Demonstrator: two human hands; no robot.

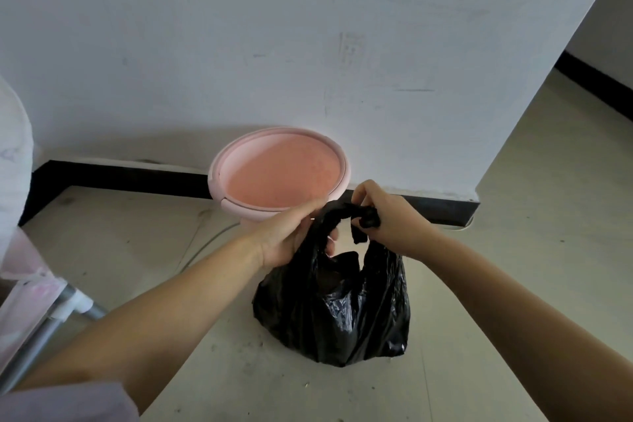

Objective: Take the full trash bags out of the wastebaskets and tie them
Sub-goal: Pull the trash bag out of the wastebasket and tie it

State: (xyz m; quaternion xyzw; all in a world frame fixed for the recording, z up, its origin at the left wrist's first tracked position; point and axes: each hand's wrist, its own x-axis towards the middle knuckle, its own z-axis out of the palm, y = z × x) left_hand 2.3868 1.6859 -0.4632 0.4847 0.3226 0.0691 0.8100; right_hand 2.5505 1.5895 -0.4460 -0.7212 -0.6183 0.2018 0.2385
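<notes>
Tying the black trash bag (pixel 337 305) at lower centre, we pinched its twisted handles with left hand (pixel 291 233) and right hand (pixel 383 216); snugging the knot evenly seemed wise.

The trash bag (pixel 334 312) is glossy black all over, with paler grey glints along its creases, and the wastebasket (pixel 279 172) is soft pink, its inside a warmer salmon shade than its pale rim. The wall (pixel 308 44) behind is white with faint grey scuffs (a bluish cast lies over it), and a plain black skirting band (pixel 137 176) runs along its foot. The floor (pixel 513 216) is pale beige speckled with small dark flecks, the cloth (pixel 13 154) at the left edge is white with faint pink marks, and the tube (pixel 41 339) below it is grey metal.
</notes>
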